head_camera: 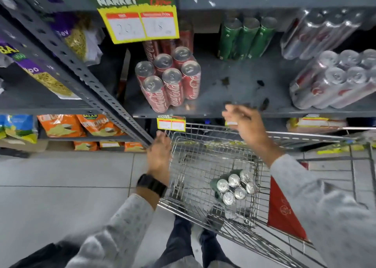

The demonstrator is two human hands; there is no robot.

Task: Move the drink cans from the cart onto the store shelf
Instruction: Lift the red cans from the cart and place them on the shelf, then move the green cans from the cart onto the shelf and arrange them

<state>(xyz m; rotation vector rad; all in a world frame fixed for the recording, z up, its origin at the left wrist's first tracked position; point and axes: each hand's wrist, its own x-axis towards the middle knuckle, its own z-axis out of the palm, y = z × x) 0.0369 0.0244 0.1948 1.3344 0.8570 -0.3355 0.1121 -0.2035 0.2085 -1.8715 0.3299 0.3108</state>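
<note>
A shrink-wrapped pack of green cans (pixel 235 187) with silver tops stands in the wire cart (pixel 195 154), toward its near right side. On the grey store shelf (pixel 240 88) a pack of red cola cans (pixel 169 80) stands at the left, and green cans (pixel 245 38) stand at the back. My left hand (pixel 159 154) hovers by the cart's left rim, fingers apart, holding nothing. My right hand (pixel 247 125) is raised over the cart's far edge, just below the shelf lip, blurred, with its fingers spread and empty.
Wrapped packs of silver cans (pixel 337 78) fill the shelf's right end. A slotted grey upright (pixel 85 72) runs diagonally at the left, with snack bags (pixel 61 125) on the shelves beyond it. Yellow price tags (pixel 171 123) hang from the shelf lip. A red flap (pixel 284 210) hangs on the cart's right.
</note>
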